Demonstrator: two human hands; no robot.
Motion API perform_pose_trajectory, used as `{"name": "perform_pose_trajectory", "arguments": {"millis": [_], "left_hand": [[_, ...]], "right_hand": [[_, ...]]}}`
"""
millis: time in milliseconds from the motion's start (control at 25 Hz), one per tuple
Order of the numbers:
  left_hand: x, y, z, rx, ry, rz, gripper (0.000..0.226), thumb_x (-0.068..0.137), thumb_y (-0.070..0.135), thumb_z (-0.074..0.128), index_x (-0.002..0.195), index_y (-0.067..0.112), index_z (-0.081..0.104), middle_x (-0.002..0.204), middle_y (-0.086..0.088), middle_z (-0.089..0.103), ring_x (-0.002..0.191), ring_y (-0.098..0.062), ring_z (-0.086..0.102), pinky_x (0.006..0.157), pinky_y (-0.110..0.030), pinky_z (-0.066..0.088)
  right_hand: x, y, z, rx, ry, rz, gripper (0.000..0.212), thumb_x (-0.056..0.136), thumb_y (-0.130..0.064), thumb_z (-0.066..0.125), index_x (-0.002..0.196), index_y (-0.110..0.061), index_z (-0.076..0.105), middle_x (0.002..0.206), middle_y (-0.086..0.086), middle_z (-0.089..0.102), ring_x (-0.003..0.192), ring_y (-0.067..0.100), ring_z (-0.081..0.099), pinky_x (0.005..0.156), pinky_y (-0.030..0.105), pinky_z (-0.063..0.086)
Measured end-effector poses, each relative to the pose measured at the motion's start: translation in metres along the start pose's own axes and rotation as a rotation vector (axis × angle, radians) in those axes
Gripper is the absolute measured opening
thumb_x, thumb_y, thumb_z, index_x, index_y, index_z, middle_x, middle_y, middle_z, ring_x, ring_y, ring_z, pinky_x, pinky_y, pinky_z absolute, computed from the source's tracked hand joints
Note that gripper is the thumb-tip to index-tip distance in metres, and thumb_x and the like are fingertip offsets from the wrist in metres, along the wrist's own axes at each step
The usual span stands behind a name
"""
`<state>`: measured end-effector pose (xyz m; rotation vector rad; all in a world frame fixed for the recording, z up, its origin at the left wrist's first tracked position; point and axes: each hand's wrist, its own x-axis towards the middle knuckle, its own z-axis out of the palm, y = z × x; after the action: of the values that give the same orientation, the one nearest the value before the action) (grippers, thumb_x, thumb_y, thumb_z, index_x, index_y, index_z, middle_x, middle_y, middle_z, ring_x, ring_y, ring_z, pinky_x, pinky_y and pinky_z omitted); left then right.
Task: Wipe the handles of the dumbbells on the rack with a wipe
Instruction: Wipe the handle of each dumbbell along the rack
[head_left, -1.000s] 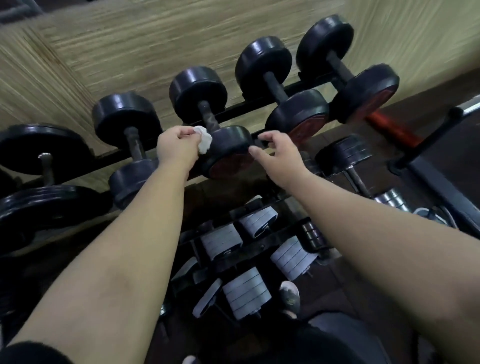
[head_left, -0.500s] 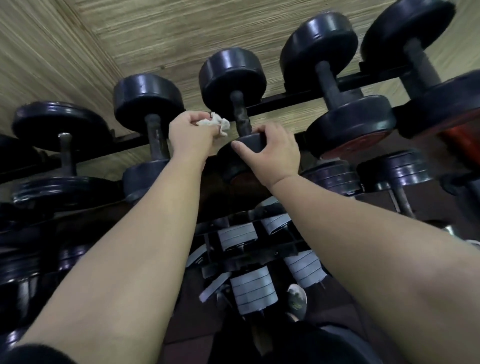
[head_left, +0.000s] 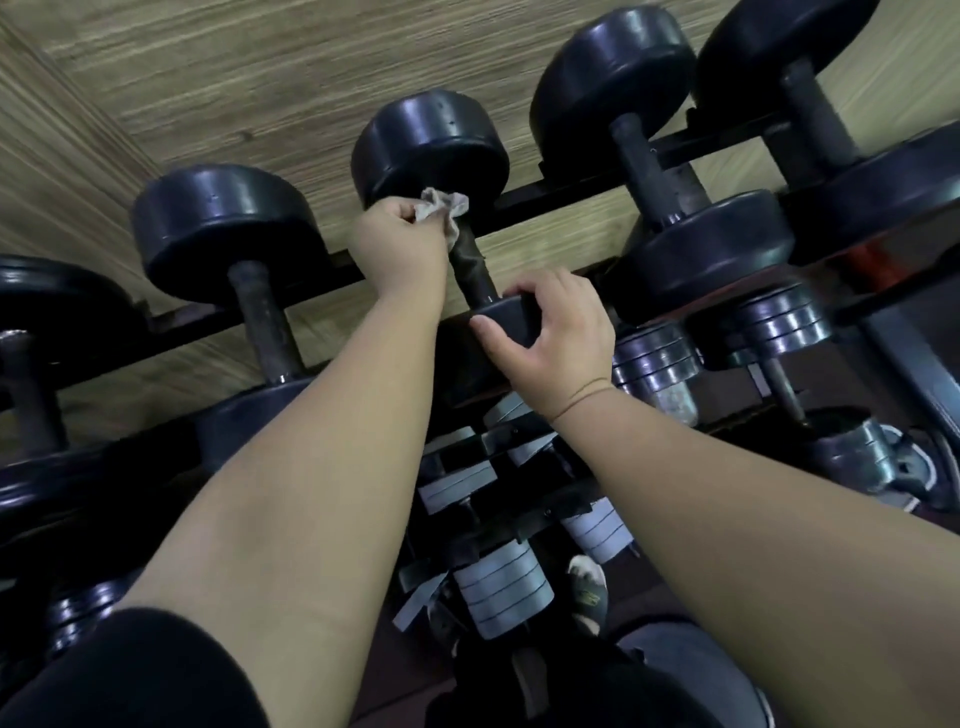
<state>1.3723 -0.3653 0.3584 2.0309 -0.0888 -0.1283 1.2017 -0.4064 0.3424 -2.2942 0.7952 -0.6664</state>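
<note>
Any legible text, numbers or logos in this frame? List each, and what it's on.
No readable text anywhere.
dumbbell: no weight number visible on its heads.
wipe: no print visible.
shoe: yellowish mark, too blurred to read.

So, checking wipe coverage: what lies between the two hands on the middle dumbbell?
Head view: only a bare stretch of dumbbell handle, from the wipe in the left hand to the right hand gripping the near weight.

Left hand (head_left: 400, 244): centre frame, arm outstretched, fist clutching crumpled white wipe (head_left: 441, 205).
Right hand (head_left: 556, 332): just lower right, fingers curled over black round dumbbell head (head_left: 506, 318).
</note>
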Motion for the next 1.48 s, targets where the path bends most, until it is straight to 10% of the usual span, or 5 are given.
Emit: {"name": "perform_pose_trajectory", "arguments": {"millis": [480, 800, 1080, 1320, 1480], "left_hand": [[0.0, -0.008, -0.012, 0.231, -0.188, 0.19, 0.019, 0.092, 0.024, 0.073, 0.077, 0.012, 0.078, 0.069, -0.001, 0.069, 0.068, -0.018, 0.063, 0.064, -0.027, 0.042], [0.005, -0.005, -0.002, 0.205, -0.126, 0.257, 0.029, 0.096, 0.005, 0.062, 0.117, 0.016, 0.079, 0.118, -0.006, 0.072, 0.108, -0.019, 0.068, 0.086, -0.012, 0.039], [0.0, 0.001, -0.003, 0.26, -0.174, 0.246, 0.025, 0.092, 0.036, 0.074, 0.099, 0.013, 0.081, 0.096, -0.005, 0.076, 0.086, -0.017, 0.068, 0.073, -0.021, 0.042], [-0.01, 0.003, -0.014, 0.213, -0.213, 0.117, 0.012, 0.09, 0.019, 0.076, 0.081, 0.015, 0.082, 0.079, -0.001, 0.077, 0.078, -0.017, 0.073, 0.076, -0.029, 0.059], [-0.023, -0.008, -0.022, 0.164, -0.265, -0.021, 0.022, 0.088, 0.014, 0.079, 0.068, 0.022, 0.077, 0.063, 0.012, 0.067, 0.06, 0.005, 0.064, 0.055, -0.005, 0.044]], "right_hand": [[-0.002, 0.0, 0.002, 0.021, 0.041, 0.035, 0.037, 0.082, -0.057, 0.063, 0.099, -0.023, 0.066, 0.096, -0.012, 0.062, 0.095, 0.013, 0.056, 0.084, 0.029, 0.043], [-0.002, 0.005, 0.003, 0.051, 0.065, 0.018, 0.037, 0.084, -0.053, 0.062, 0.099, -0.019, 0.067, 0.095, -0.008, 0.064, 0.092, 0.016, 0.058, 0.082, 0.036, 0.049], [-0.002, 0.009, 0.003, 0.057, 0.079, -0.03, 0.037, 0.086, -0.051, 0.06, 0.099, -0.017, 0.068, 0.096, -0.006, 0.066, 0.093, 0.015, 0.059, 0.082, 0.034, 0.048], [0.0, 0.014, 0.003, 0.057, 0.078, -0.101, 0.04, 0.086, -0.049, 0.062, 0.1, -0.012, 0.069, 0.099, -0.002, 0.067, 0.096, 0.017, 0.06, 0.085, 0.027, 0.045], [0.001, 0.017, 0.006, 0.046, 0.05, -0.089, 0.045, 0.085, -0.054, 0.062, 0.103, -0.014, 0.07, 0.104, -0.002, 0.068, 0.102, 0.018, 0.061, 0.089, 0.028, 0.046]]}}
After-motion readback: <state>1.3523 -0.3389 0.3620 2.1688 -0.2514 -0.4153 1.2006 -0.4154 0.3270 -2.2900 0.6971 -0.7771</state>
